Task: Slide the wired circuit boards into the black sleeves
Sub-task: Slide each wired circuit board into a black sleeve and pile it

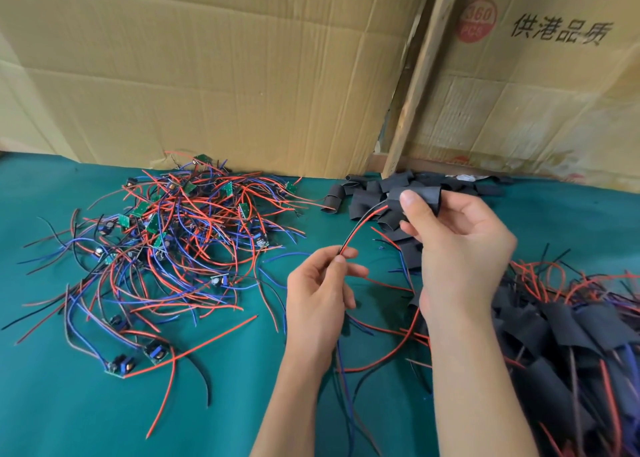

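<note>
Above the worktop point(104, 404), centre-right: black sleeve point(420, 197) pinched in right hand point(457, 245) | red-black wire pair point(360, 226) exits it, pinched by left hand point(318, 294) | board hidden, presumably inside | risk: pulling the leads may drag the board out or strain joints.

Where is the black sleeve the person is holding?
The black sleeve is pinched in the right hand, right of centre, just in front of the pile of empty sleeves by the cardboard.
</note>
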